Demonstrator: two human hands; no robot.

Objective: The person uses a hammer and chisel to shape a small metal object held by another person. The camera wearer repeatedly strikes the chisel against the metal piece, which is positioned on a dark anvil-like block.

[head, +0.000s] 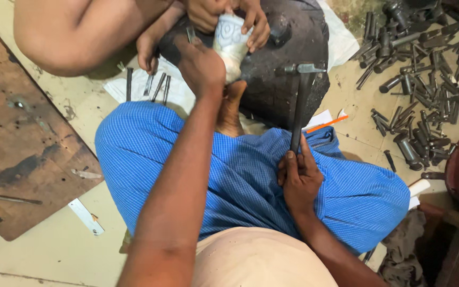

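Beige floor (54,250), stained, carries one dark wooden board (22,133) at my left and a heap of dark steel punches (426,90) at my right, too many to count. Four more punches (152,85) lie on white paper. One black dome-shaped block (288,79) sits ahead of my blue checked cloth (251,180). My left hand (202,66) pinches a small punch (190,34) against the one white embossed cup (230,45), touching it. My right hand (298,178), well below the cup, is clamped on one hammer (299,101). Another person's two hands (208,13) steady the cup.
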